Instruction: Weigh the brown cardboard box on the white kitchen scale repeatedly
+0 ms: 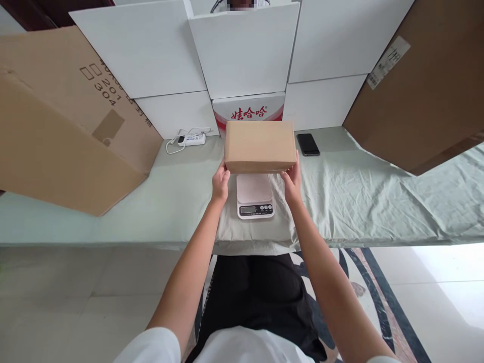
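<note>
Far left of the white plastic digital scale (254, 189) stands a large brown cardboard box with black print (56, 136). Nearer the scale, beyond its left side, I see a white plastic power strip (194, 140). The left hand (221, 182) and right hand (292, 184), either side of the scale, have fingers gripping a small brown rectangular cardboard carton (260, 143), held at the scale's far edge. Beyond the scale's right side lies a black rectangular phone (308, 144).
</note>
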Demonstrator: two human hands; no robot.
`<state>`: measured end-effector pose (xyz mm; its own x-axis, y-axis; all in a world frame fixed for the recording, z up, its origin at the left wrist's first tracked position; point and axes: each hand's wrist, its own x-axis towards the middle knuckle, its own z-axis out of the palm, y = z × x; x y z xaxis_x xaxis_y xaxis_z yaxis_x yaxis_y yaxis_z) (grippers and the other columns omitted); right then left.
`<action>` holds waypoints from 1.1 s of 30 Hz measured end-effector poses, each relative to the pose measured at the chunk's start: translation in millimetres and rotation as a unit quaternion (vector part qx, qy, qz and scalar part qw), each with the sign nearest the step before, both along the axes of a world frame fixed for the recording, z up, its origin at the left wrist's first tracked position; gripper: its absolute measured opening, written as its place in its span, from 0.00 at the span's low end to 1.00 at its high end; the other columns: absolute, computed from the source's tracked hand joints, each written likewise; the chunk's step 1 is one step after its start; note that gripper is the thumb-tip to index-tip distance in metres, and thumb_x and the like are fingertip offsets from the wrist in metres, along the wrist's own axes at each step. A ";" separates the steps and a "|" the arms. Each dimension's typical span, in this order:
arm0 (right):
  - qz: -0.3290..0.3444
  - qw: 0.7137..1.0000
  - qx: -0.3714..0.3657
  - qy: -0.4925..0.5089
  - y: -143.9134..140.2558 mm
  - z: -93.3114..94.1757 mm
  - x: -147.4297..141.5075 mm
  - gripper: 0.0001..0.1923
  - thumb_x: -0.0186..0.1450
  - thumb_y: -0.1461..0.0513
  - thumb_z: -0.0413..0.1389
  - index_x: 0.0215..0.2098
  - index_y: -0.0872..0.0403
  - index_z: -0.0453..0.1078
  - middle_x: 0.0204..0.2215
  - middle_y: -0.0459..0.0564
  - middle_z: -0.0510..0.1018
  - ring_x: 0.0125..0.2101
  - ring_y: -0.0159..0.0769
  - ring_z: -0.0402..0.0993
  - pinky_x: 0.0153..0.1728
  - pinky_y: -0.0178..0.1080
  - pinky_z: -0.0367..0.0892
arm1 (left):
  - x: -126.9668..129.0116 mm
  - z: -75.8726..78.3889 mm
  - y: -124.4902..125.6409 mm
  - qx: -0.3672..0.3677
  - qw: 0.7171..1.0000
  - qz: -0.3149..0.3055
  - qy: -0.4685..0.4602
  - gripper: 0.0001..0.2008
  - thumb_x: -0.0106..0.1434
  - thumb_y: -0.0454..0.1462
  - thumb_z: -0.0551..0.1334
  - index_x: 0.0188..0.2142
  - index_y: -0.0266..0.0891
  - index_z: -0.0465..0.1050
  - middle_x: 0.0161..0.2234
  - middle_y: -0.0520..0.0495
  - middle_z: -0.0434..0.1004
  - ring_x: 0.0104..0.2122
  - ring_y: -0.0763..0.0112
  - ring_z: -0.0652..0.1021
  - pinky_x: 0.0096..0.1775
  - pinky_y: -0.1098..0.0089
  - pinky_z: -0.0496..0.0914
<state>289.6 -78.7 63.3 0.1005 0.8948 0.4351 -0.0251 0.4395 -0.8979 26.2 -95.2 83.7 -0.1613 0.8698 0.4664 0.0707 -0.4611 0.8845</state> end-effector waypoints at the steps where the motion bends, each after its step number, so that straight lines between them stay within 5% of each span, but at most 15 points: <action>1: -0.012 1.000 0.003 -0.013 -7.4 0.1 1.7 0.49 0.68 0.39 0.61 0.82 0.34 0.52 0.79 0.50 0.64 0.77 0.54 0.64 0.81 0.61 0.61 | -0.4 0.1 -8.5 0.004 1.000 0.000 0.007 0.39 0.70 0.67 0.61 0.66 0.44 0.80 0.65 0.39 0.85 0.72 0.44 0.77 0.74 0.49 0.69; 10: -0.042 0.996 -0.054 -0.063 -58.2 -10.8 5.4 0.47 0.69 0.42 0.62 0.82 0.36 0.54 0.74 0.56 0.66 0.76 0.56 0.62 0.81 0.65 0.58 | -1.1 -50.3 -70.5 -0.054 0.998 0.027 0.013 0.39 0.74 0.64 0.57 0.71 0.42 0.75 0.71 0.35 0.80 0.72 0.41 0.77 0.74 0.45 0.69; 23: -0.039 0.998 -0.025 -0.030 -57.4 -39.2 2.7 0.42 0.67 0.44 0.62 0.77 0.28 0.60 0.74 0.44 0.71 0.77 0.52 0.65 0.78 0.64 0.62 | 4.8 -47.0 -75.0 -0.063 0.998 0.016 -0.016 0.40 0.73 0.65 0.58 0.74 0.46 0.72 0.74 0.37 0.76 0.76 0.42 0.72 0.76 0.44 0.66; 33: -0.047 0.998 -0.028 -0.029 -61.5 -43.9 3.9 0.45 0.69 0.41 0.62 0.81 0.28 0.54 0.80 0.44 0.65 0.81 0.51 0.59 0.82 0.65 0.55 | 2.9 -48.7 -84.7 -0.065 0.997 0.030 -0.017 0.43 0.72 0.65 0.59 0.77 0.47 0.67 0.78 0.40 0.70 0.80 0.43 0.66 0.79 0.46 0.62</action>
